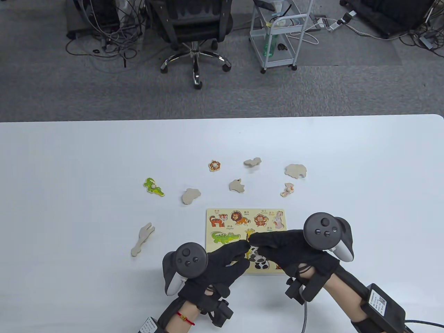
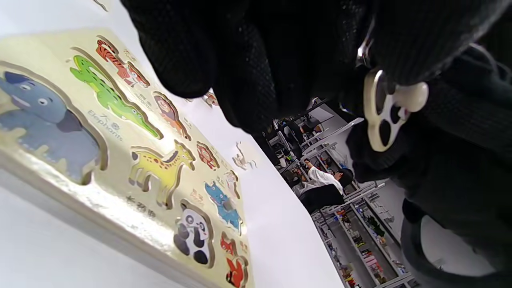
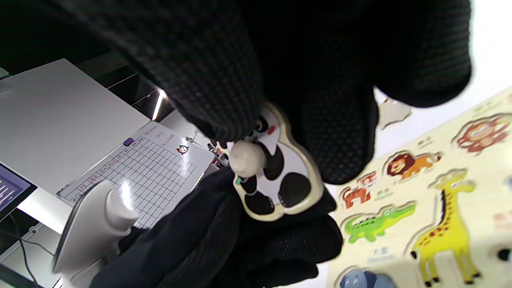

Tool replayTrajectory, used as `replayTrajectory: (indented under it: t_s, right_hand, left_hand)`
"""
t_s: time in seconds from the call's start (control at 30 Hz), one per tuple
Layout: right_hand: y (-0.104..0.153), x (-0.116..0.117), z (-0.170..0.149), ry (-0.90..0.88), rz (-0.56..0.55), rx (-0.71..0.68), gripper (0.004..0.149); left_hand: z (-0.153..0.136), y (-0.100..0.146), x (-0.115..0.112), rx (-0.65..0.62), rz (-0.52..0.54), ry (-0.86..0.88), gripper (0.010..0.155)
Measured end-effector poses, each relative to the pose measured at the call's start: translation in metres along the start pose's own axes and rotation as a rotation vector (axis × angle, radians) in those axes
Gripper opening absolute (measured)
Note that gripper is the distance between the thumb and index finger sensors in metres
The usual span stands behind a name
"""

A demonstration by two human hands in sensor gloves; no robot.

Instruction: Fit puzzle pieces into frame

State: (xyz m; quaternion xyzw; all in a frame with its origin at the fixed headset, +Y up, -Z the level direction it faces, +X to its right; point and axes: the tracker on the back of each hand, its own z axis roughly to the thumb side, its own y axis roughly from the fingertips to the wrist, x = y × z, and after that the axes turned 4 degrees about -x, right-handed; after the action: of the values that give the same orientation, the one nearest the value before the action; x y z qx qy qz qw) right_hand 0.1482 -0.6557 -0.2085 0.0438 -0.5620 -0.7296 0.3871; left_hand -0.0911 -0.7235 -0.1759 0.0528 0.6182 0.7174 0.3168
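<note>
While the right hand [image 1: 295, 251] pinched the panda piece [image 3: 276, 172] above the frame [image 1: 222, 227], left hand [image 1: 222, 263] touched it, grip unclear. Judged best: line it over the panda hollow, lower flat.

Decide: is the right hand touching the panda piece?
Touching. The right wrist view shows the right hand with gloved fingertips pinching the panda piece.

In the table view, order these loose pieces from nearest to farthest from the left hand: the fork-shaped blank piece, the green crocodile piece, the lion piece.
From the left hand:
1. Fork-shaped blank piece, just to its left.
2. Green crocodile piece, farther up and left.
3. Lion piece, up the table, beyond the frame.
</note>
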Motion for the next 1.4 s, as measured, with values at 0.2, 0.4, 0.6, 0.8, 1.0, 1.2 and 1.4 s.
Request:
replayTrajectory:
  t_s: [0.2, 0.4, 0.6, 0.8, 1.0, 1.2, 1.4]
  right_hand:
    - [-0.003, 0.006, 0.002, 0.018, -0.014, -0.006, 0.04]
    - [-0.004, 0.006, 0.0, 0.023, -0.033, 0.0, 0.041]
    - [0.0, 0.003, 0.007, 0.105, -0.13, -0.015, 0.047]
    - [0.011, 0.02, 0.025, 0.384, -0.179, -0.089, 0.052]
    - [0.017, 0.049, 0.031, 0.577, -0.242, -0.126, 0.056]
    - [0.017, 0.062, 0.024, 0.599, -0.3, -0.117, 0.057]
    - [0.017, 0.06, 0.011, 0.488, -0.337, -0.099, 0.049]
  left_hand:
    - [-0.005, -0.001, 0.005, 0.031, -0.007, 0.053, 0.043]
    - [-0.004, -0.001, 0.008, 0.024, 0.02, 0.012, 0.042]
    - [-0.01, 0.0, 0.01, 0.09, 0.07, 0.023, 0.042]
    - [-0.017, 0.001, 0.013, 0.187, 0.117, 0.011, 0.043]
    - [-0.017, 0.002, 0.011, 0.207, 0.125, -0.022, 0.043]
    - [-0.013, 0.0, 0.009, 0.141, 0.114, -0.028, 0.044]
    - [-0.012, -0.002, 0.004, 0.115, 0.091, -0.047, 0.045]
